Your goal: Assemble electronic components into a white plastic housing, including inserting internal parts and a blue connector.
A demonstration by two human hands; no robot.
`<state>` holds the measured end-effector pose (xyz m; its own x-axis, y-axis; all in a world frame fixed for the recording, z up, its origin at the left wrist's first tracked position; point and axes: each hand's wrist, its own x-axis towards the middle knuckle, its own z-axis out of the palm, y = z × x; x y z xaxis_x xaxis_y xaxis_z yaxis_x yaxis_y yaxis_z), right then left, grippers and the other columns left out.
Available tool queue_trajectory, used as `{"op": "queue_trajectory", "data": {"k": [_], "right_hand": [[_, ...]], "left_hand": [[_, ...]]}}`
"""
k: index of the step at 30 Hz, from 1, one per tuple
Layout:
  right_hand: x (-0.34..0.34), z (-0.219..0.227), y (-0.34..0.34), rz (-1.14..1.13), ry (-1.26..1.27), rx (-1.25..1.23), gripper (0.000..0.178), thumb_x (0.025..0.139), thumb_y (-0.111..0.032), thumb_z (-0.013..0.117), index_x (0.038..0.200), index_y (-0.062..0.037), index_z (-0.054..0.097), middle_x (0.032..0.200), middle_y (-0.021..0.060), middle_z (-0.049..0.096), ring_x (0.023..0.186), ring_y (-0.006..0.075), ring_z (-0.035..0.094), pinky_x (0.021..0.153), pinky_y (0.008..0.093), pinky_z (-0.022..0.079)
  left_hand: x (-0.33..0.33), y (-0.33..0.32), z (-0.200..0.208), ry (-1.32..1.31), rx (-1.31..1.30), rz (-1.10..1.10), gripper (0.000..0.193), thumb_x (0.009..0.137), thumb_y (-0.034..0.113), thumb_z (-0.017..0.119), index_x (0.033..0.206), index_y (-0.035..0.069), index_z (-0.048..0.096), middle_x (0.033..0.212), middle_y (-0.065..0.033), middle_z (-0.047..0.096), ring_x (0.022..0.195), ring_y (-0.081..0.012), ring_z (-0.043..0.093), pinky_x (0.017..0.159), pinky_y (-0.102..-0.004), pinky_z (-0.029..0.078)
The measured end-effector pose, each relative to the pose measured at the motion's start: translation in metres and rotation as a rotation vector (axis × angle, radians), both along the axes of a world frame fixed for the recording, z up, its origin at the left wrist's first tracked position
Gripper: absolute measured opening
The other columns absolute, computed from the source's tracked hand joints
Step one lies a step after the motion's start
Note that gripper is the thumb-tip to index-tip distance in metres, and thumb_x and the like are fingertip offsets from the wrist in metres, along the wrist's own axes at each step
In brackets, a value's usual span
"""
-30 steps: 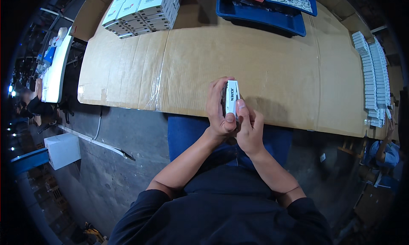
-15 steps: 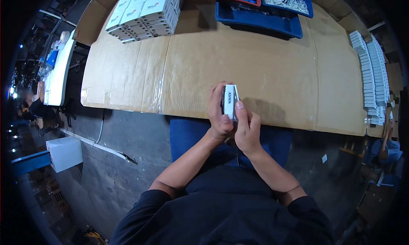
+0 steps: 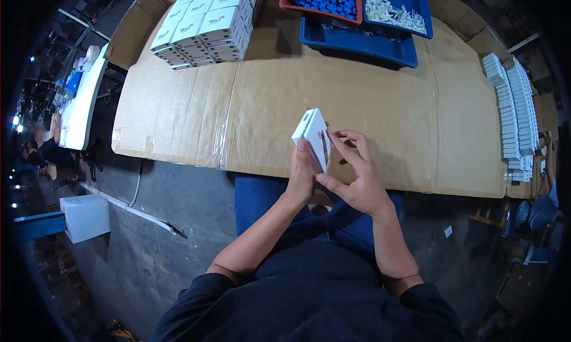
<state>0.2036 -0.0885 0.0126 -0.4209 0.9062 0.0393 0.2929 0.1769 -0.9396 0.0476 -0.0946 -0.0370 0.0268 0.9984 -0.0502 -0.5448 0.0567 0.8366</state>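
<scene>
Head camera: near the middle of the frame, the left hand (image 3: 301,180) is gripping a small white box (image 3: 314,137), and the right hand (image 3: 364,186) is holding its fingers apart at the box's right side.

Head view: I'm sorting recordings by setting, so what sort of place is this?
Probably a light assembly or packing workshop. A cardboard-covered worktable bears stacked white boxes and small blue parts in a red tray.
</scene>
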Motion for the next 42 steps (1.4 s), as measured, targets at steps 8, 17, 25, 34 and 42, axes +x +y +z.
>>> {"op": "queue_trajectory", "data": {"k": [8,17,25,34,42], "right_hand": [[0.013,-0.011,0.027,-0.032,-0.059,0.612,0.087,0.070,-0.047,0.092,0.139,-0.0030,0.061,0.152,0.0190,0.053,0.139,0.0408,0.052,0.116,0.0511,0.043],[0.001,-0.033,0.030,-0.043,0.069,0.753,0.085,0.086,-0.055,0.079,0.136,0.0117,0.061,0.136,0.0307,0.063,0.124,0.0439,0.066,0.104,0.0469,0.054],[-0.003,-0.053,0.018,-0.171,0.179,0.599,0.087,0.097,-0.064,0.062,0.139,0.0120,0.059,0.135,0.0302,0.065,0.123,0.0426,0.067,0.104,0.0447,0.053],[-0.015,-0.042,0.008,-0.202,0.428,0.077,0.079,0.105,-0.059,0.051,0.147,0.0077,0.054,0.154,0.0229,0.052,0.147,0.0324,0.047,0.119,0.0415,0.036],[-0.005,-0.049,0.007,-0.071,0.021,0.351,0.057,0.094,-0.016,0.064,0.146,0.0051,0.056,0.149,0.0229,0.056,0.134,0.0343,0.059,0.110,0.0417,0.049]], "left_hand": [[0.007,-0.007,0.033,-0.193,-0.361,-0.265,0.075,0.107,0.069,0.031,0.147,0.007,0.046,0.132,-0.0140,0.061,0.118,-0.0257,0.067,0.096,-0.0389,0.060],[0.010,-0.010,0.043,-0.136,-0.366,-0.246,0.076,0.106,0.069,0.036,0.145,0.004,0.047,0.126,-0.0149,0.064,0.113,-0.0251,0.068,0.092,-0.0373,0.060],[0.009,-0.013,0.022,-0.102,-0.387,-0.282,0.081,0.105,0.072,0.036,0.149,0.004,0.046,0.131,-0.0140,0.063,0.117,-0.0235,0.065,0.100,-0.0383,0.054],[0.009,-0.004,0.011,0.310,0.019,0.022,0.073,0.110,0.023,0.055,0.166,0.000,0.014,0.151,-0.0177,0.045,0.136,-0.0261,0.050,0.114,-0.0398,0.042],[0.003,0.003,0.008,0.090,-0.220,0.029,0.064,0.114,0.040,0.044,0.164,0.003,0.027,0.145,-0.0123,0.051,0.131,-0.0179,0.049,0.111,-0.0334,0.040]]}}
